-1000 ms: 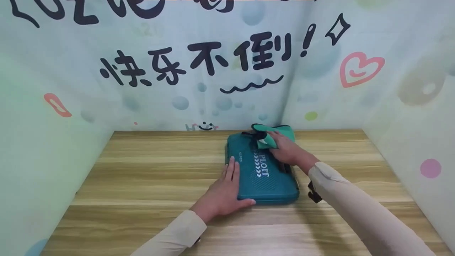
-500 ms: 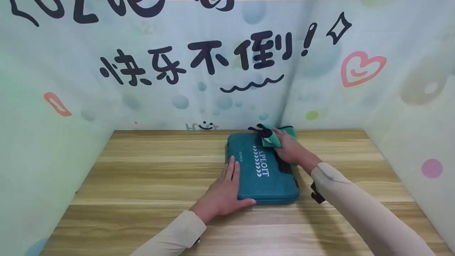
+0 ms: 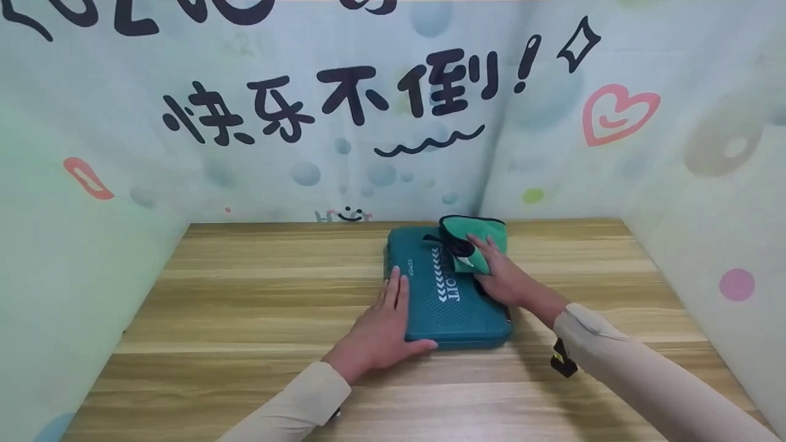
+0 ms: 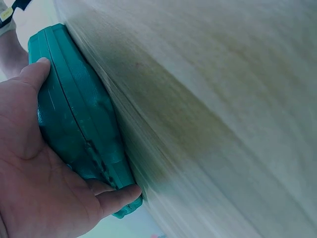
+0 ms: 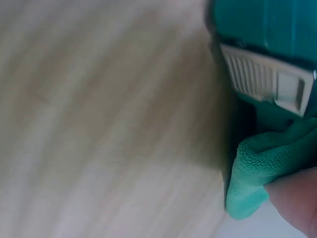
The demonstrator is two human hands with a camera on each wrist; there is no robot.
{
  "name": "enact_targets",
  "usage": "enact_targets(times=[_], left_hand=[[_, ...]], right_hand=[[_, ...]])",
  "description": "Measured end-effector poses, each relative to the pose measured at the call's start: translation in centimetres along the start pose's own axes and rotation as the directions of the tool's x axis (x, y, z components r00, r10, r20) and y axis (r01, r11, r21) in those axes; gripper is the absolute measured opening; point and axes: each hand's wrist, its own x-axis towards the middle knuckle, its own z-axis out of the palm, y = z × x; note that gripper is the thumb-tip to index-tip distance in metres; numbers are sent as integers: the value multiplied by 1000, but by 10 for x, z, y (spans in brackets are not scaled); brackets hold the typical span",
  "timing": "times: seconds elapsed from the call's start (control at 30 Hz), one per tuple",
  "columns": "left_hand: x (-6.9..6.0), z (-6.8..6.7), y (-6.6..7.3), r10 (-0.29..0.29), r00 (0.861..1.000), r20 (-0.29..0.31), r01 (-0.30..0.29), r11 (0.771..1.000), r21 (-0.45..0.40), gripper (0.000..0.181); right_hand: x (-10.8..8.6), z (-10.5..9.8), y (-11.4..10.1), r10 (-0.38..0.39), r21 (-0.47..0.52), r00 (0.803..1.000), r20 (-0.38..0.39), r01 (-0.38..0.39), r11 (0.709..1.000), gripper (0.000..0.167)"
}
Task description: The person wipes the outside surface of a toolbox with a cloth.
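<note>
A teal hard-shell tool case (image 3: pixel 470 328) with white lettering lies flat on the table. My left hand (image 3: pixel 377 334) rests against its left side, fingers straight along the edge and thumb at the near edge; the left wrist view shows that hand against the side of the case (image 4: pixel 74 109). In my right hand (image 3: pixel 506 279) is a green cloth (image 3: pixel 463 228) with black edging, bunched over the far right part of the lid and covering some lettering. The right wrist view shows the cloth (image 5: pixel 260 158) beside a grey latch (image 5: pixel 265 79), with a fingertip on it.
The wood-grain table (image 3: pixel 258 294) extends around the case on all sides. Behind it hangs a pale printed curtain (image 3: pixel 276 178), with similar pale walls at left and right. A small black device (image 3: pixel 563 362) is at the right wrist.
My right hand first slid slightly right, then came nearer along the lid's right side with the cloth, which now spreads wider. My left hand and the case keep their places.
</note>
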Motion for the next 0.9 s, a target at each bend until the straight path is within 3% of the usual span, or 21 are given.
enact_targets(times=[0.17,0.37,0.53,0.7,0.9], left_hand=[[1,1,-1,7,1000,-8,-7,1000,-5,121],[1,3,-2,13,1000,-14,-14,1000,-6,121],[1,3,-2,15,1000,-16,-15,1000,-8,121],[1,5,-3,36,999,-34,-36,999,-15,120],[0,5,-4,38,998,-44,-40,999,-36,119]], right_hand=[[-18,5,-2,28,46,1000,-1,-27,999,69],[-42,8,-8,-5,32,1000,19,5,999,69],[-56,12,-18,-102,-118,994,30,105,987,68],[-61,18,-27,-220,-260,975,28,220,940,68],[-63,24,-35,-263,-344,965,23,254,904,67]])
